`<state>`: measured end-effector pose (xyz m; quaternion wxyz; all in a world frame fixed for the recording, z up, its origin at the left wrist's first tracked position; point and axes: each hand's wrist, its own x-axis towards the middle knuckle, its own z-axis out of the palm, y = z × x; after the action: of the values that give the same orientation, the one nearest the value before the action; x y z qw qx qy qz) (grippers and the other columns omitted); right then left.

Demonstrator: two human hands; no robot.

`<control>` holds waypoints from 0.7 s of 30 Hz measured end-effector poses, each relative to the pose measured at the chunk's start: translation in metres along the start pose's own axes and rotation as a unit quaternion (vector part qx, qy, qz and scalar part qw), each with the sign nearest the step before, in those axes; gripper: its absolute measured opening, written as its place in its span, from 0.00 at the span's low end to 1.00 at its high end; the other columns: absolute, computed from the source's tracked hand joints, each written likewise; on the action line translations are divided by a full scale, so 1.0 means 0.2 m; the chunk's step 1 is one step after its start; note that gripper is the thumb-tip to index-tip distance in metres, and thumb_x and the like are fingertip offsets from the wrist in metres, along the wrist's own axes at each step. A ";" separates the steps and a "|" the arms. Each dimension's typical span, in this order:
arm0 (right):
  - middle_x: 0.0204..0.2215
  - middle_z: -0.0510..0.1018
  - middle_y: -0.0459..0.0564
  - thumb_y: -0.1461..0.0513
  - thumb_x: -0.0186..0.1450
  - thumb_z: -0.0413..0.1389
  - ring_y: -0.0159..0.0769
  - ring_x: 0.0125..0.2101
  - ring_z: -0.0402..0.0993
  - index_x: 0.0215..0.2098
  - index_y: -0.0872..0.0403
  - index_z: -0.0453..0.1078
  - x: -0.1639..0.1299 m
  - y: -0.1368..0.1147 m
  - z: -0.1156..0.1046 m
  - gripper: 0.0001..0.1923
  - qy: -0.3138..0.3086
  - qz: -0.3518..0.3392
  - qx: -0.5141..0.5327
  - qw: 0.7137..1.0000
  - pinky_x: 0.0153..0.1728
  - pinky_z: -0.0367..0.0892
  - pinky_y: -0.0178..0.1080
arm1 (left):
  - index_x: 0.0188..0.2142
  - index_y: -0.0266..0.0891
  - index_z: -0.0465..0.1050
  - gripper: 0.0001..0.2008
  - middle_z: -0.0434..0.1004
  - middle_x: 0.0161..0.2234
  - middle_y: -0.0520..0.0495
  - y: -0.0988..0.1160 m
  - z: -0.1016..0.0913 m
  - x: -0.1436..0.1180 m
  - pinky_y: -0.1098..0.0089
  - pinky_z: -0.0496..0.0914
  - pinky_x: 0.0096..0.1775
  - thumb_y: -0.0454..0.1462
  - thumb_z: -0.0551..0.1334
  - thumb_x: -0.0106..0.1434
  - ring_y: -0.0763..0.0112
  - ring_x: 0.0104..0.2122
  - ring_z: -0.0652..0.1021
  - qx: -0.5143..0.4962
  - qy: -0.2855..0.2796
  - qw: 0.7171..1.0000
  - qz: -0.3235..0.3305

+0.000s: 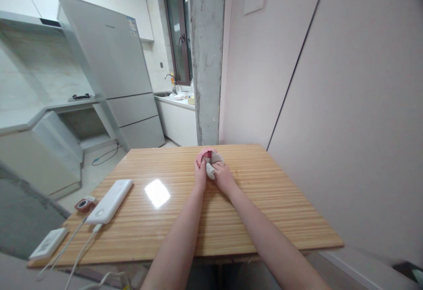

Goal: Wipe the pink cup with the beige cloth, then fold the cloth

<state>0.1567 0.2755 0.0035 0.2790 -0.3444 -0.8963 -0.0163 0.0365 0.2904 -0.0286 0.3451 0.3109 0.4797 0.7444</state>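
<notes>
A small soft item of pink and off-white cloth [208, 153] is bunched up near the far side of the wooden table [257, 193]. Its exact kind cannot be made out, since my fingers cover much of it. My left hand [200, 173] grips its left, pink side with the thumb on top. On the other side, my right hand [224, 176] pinches the off-white part. A pale fold hangs between the two hands, and the cloth is partly spread at its far edge.
A white power bank [110, 202] with cables lies on the table's left side. Beside it are a small reddish-brown device [85, 204] and a white box-shaped item [49, 243]. Beyond the table stand a grey refrigerator [109, 61] and a concrete pillar [208, 61]; a pink wall [330, 105] is on the right.
</notes>
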 end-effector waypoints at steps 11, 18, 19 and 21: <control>0.39 0.74 0.56 0.69 0.62 0.52 0.41 0.41 0.67 0.44 0.58 0.72 -0.01 0.03 0.06 0.12 0.052 0.097 0.046 0.993 0.41 0.64 0.39 | 0.58 0.42 0.55 0.40 0.69 0.54 0.38 0.01 0.00 -0.04 0.64 0.68 0.51 0.48 0.69 0.50 0.62 0.52 0.73 0.002 -0.116 0.993 -0.006; 0.40 0.75 0.54 0.70 0.63 0.54 0.40 0.45 0.65 0.38 0.55 0.73 0.00 0.04 0.04 0.09 0.019 -0.003 0.045 0.999 0.43 0.63 0.40 | 0.48 0.38 0.63 0.25 0.74 0.46 0.39 0.02 -0.03 0.00 0.61 0.69 0.49 0.50 0.62 0.57 0.61 0.46 0.76 0.048 -0.010 0.999 -0.009; 0.42 0.75 0.54 0.69 0.63 0.53 0.40 0.46 0.64 0.39 0.54 0.73 0.00 0.04 0.04 0.09 0.007 -0.014 0.035 0.999 0.44 0.62 0.41 | 0.48 0.38 0.64 0.24 0.74 0.46 0.40 0.03 -0.04 0.00 0.62 0.68 0.49 0.49 0.63 0.57 0.62 0.47 0.75 0.062 0.018 0.998 0.002; 0.43 0.75 0.54 0.68 0.65 0.52 0.41 0.47 0.64 0.40 0.53 0.73 0.00 0.03 0.04 0.09 -0.010 -0.021 0.014 1.000 0.44 0.62 0.42 | 0.48 0.38 0.64 0.24 0.73 0.46 0.41 0.07 -0.04 0.00 0.63 0.67 0.50 0.47 0.64 0.56 0.63 0.47 0.75 0.079 0.056 0.995 0.020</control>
<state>0.1557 0.2815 -0.0034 0.2745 -0.3219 -0.9061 -0.0058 0.0266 0.2819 -0.0188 0.2765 0.3046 0.5496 0.7271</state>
